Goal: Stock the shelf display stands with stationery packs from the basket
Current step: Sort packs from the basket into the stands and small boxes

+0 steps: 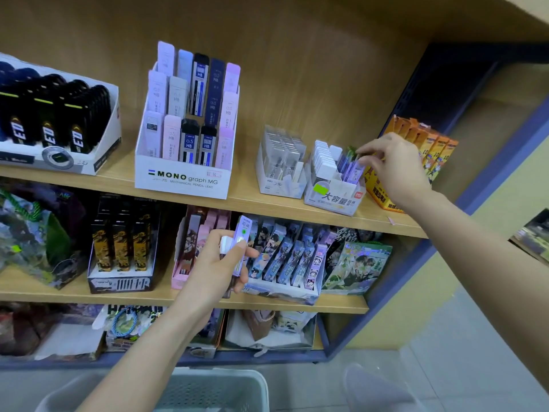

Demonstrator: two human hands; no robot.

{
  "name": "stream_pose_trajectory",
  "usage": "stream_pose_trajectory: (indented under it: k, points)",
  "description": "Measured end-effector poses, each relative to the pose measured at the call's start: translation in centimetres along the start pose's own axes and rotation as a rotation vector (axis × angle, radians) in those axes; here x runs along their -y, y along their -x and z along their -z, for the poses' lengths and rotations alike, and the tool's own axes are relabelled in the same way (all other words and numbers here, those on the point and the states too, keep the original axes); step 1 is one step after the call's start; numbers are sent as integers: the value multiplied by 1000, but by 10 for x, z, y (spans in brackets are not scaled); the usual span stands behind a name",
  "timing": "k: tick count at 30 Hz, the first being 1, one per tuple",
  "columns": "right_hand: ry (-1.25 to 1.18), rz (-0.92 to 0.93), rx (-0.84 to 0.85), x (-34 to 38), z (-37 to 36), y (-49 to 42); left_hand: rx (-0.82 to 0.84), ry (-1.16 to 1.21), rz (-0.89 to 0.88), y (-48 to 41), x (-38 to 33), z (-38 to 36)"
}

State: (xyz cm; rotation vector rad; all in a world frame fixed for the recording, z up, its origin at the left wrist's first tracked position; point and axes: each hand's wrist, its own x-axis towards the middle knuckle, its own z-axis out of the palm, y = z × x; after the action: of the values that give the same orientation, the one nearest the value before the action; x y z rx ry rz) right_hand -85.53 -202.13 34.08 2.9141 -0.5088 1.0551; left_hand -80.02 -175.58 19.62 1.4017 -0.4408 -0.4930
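My right hand (392, 165) reaches to the upper shelf and pinches a purple stationery pack (353, 166) at the right side of a small white display stand (334, 194), which also holds several white packs. My left hand (218, 263) is lower, in front of the middle shelf, gripping a few packs upright; the front one is a purple pack (242, 242) with a green dot. A pale perforated basket (214, 391) sits at the bottom edge, its contents hidden.
On the upper shelf (246, 200) stand a MONO graph lead display (185, 129), a black-pack tray (56, 123), a clear-pack stand (280, 165) and orange boxes (421, 162). The middle shelf carries illustrated packs (285, 257). A blue shelf frame (445, 233) rises at right.
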Motion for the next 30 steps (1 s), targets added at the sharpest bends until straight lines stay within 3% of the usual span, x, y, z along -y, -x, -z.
stream_pose_trajectory:
  k: [14, 18, 23, 27, 30]
  points:
    - [48, -68, -58, 5, -14, 9, 47, 84, -35, 0, -3, -4]
    - [-87, -17, -103, 39, -9, 31, 56, 67, -60, 2, -5, -3]
    - [-432, 26, 313, 94, -17, 81, 146, 8, -67, 5, -10, -2]
    - [-692, -220, 597, 111, -29, 95, 170, -129, -111, 8, -8, -1]
    - [-836, -349, 675, 112, -28, 96, 126, -200, -131, 7, -7, 2]
